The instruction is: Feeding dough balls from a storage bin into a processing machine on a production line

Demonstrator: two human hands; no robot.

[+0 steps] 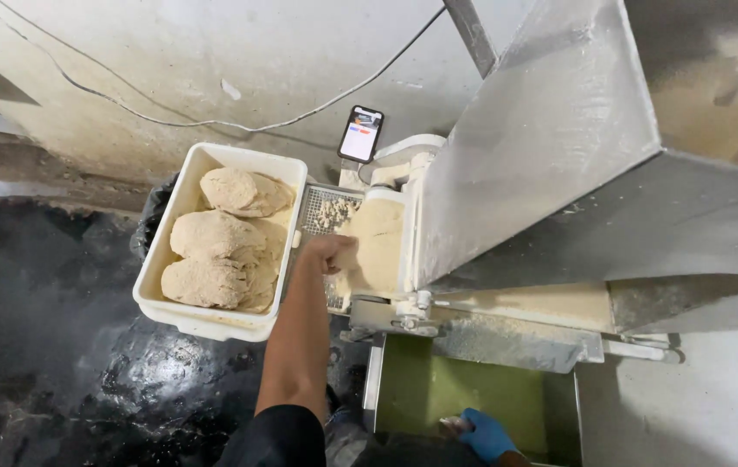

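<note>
Dough sheet point(378, 246) at the machine's point(551, 173) left end, pressed by the left hand point(327, 253).
The left hand is curled against the sheet, above the mesh tray point(317, 207). The blue-gloved right hand point(486, 435) rests half-closed on the green belt point(473, 393), holding nothing visible. A white tub point(180, 304) of dough lumps point(218, 238) stands just left.

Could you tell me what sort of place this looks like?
Probably a small food-production workshop. A white tub holds big dough lumps, a flour-dusted metal machine feeds dough, and the left hand presses a sheet of it at the rollers.

Black short sleeve point(278, 437), blue glove point(486, 435)
</note>
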